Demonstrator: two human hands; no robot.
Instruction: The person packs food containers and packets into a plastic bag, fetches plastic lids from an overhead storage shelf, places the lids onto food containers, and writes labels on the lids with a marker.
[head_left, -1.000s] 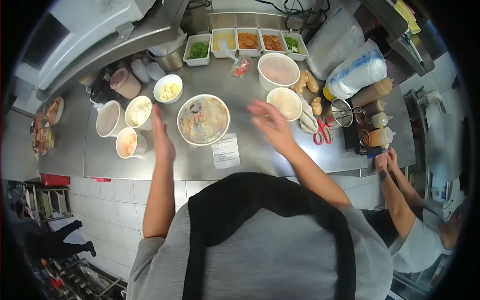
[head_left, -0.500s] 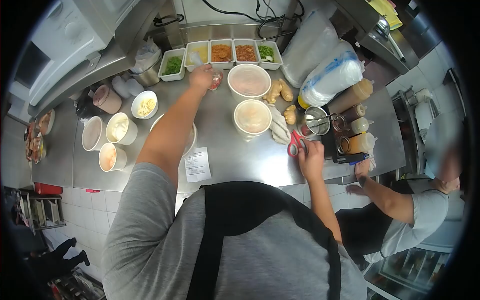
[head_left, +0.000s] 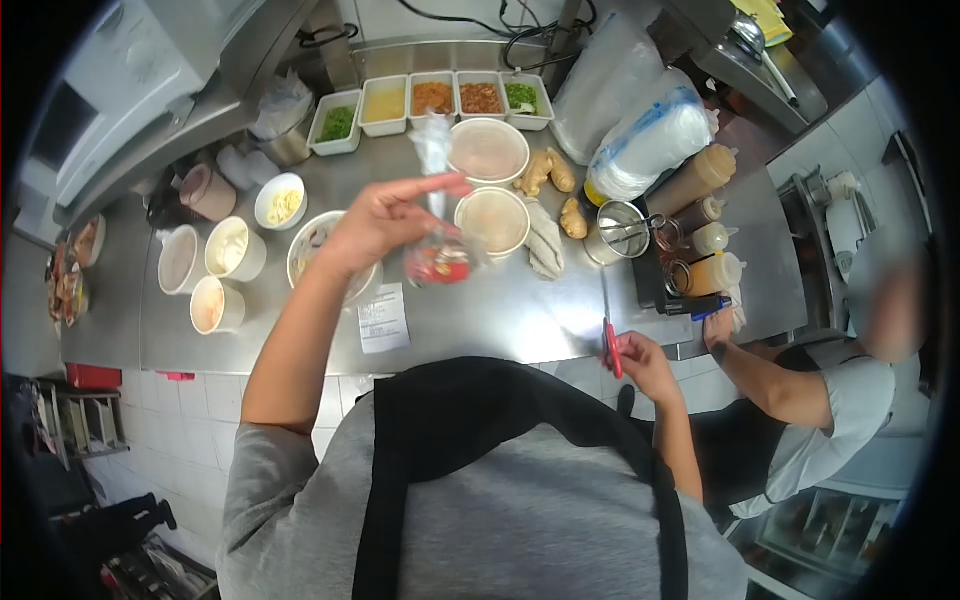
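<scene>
The left hand (head_left: 385, 225) grips 1 small clear plastic bag with red contents (head_left: 441, 266) (its edges blurred), held over the grey steel counter (head_left: 500, 320) near 2 round white lidded tubs (head_left: 492, 222). The right hand (head_left: 650, 367) is closed around the handles of 1 pair of red-handled metal scissors (head_left: 612, 350) at the counter's front edge, blades pointing away from the body. Along the back stand 5 rectangular white trays (head_left: 384, 129).

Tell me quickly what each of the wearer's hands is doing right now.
Left hand: closed, holding a small clear bag with something red inside.
Right hand: closed, holding the red-handled scissors.
</scene>
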